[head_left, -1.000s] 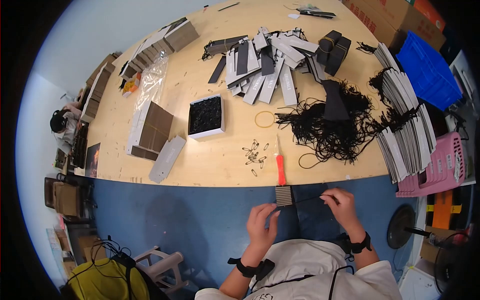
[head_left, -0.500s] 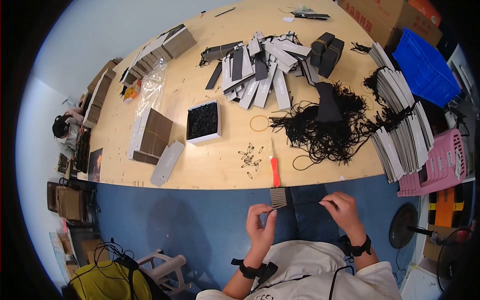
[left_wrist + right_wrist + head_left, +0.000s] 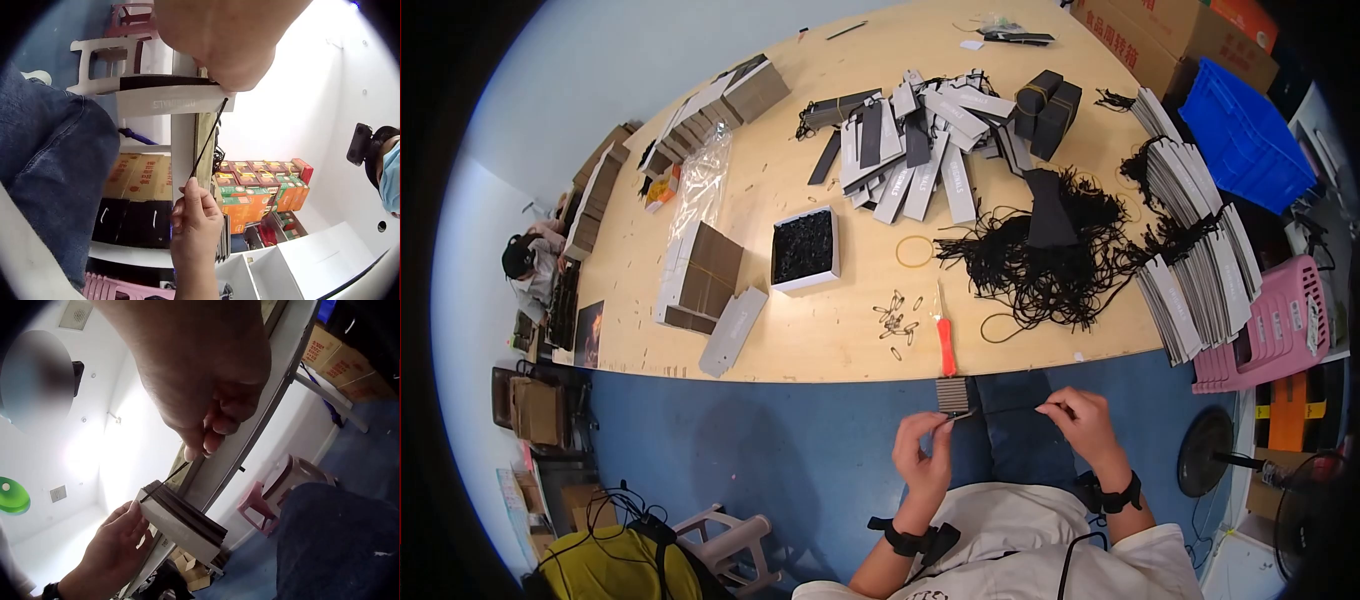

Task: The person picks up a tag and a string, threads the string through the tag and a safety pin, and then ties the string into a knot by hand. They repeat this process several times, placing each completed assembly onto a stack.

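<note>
nothing reads for certain; white lettering on the grey tags [image 3: 955, 180] is too small; red characters on the cardboard box [image 3: 1135, 40] blur; pale print on the held tag stack [image 3: 169, 101] is illegible

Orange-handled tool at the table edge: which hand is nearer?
Left. The left hand, holding the tag stack, is directly below the orange-handled tool. The right hand is off to that tool's right and lower, pinching the black cord.

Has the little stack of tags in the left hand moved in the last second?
No. The stack of tags held by the left hand sits just below the red-handled tool, as before.
</note>
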A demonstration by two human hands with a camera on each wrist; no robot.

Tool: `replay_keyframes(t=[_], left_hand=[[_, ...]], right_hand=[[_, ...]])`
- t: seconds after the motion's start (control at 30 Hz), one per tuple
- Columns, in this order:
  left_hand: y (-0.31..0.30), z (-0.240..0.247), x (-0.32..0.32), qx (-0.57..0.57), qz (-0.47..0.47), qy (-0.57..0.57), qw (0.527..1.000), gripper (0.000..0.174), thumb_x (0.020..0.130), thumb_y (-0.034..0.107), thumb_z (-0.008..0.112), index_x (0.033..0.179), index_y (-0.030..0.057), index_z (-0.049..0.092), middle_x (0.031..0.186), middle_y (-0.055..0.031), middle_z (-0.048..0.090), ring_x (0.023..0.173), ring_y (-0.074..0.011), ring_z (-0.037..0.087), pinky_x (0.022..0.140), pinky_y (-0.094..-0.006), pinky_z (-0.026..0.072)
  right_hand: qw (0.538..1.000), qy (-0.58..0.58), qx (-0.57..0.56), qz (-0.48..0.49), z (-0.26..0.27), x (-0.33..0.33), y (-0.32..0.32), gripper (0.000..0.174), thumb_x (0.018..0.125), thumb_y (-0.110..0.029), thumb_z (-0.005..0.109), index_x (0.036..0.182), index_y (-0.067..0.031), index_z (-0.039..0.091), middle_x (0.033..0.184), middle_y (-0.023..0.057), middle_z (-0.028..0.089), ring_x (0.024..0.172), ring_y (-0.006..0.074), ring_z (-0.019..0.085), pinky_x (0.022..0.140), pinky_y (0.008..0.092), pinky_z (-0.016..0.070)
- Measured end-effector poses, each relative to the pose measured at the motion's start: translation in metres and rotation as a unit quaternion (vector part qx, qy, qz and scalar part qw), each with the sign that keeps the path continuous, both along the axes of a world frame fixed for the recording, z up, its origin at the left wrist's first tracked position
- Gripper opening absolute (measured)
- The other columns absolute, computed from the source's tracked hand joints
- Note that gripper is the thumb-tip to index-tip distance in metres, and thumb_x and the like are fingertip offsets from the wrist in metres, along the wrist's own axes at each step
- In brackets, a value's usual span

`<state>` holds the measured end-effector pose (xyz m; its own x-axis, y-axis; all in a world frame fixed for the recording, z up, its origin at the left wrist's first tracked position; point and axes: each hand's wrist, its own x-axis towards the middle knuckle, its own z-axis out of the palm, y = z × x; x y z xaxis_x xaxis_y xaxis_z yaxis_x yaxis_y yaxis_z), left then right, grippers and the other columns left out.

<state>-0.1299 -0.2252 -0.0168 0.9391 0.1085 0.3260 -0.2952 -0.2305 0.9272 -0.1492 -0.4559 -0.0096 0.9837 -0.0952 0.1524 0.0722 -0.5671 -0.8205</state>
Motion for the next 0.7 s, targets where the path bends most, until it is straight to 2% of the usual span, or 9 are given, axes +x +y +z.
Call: replay_keyframes(t=[0.3,0.43,0.6,0.7], left_hand=[[0.002,-0.004,0.002,0.022,0.018,-0.016,0.999,0.008,0.086,-0.004,0.066,0.091,-0.0001,0.061,0.092,-0.0104,0.061,0.082,-0.0173,0.057,0.072,-0.0255,0.0451],[0.001,-0.001,0.003,0.035,0.027,-0.016,0.999,0.008,0.086,-0.003,0.066,0.091,-0.0001,0.061,0.091,-0.0101,0.061,0.081,-0.0179,0.057,0.071,-0.0263,0.0455],[0.0,0.007,0.001,0.137,0.045,-0.073,0.987,0.011,0.083,-0.004,0.067,0.089,0.0016,0.06,0.084,-0.0114,0.062,0.076,-0.0246,0.059,0.069,-0.0307,0.0472],[-0.002,0.009,0.001,0.138,0.054,-0.075,0.986,0.012,0.082,-0.004,0.067,0.088,0.0025,0.06,0.083,-0.0118,0.063,0.075,-0.0264,0.06,0.068,-0.0321,0.0475]], right_hand=[[1.0,0.017,0.009,0.007,0.0,0.0,0.001,0.018,0.08,-0.013,0.077,0.078,-0.0018,0.062,0.063,0.0079,0.059,0.049,0.0179,0.051,0.048,0.0297,0.0408],[1.0,-0.013,0.016,0.016,0.003,0.002,0.0,0.017,0.079,-0.01,0.077,0.077,-0.0018,0.062,0.066,0.0077,0.061,0.05,0.0177,0.052,0.048,0.0295,0.0411],[0.998,-0.031,0.012,0.052,0.008,0.0,-0.005,0.015,0.078,-0.007,0.076,0.076,-0.002,0.062,0.068,0.0072,0.063,0.052,0.0174,0.054,0.048,0.029,0.0416],[0.998,-0.025,0.005,0.056,0.008,-0.001,-0.005,0.015,0.078,-0.007,0.077,0.076,-0.0024,0.062,0.068,0.0071,0.063,0.052,0.0177,0.054,0.049,0.0292,0.0418]])
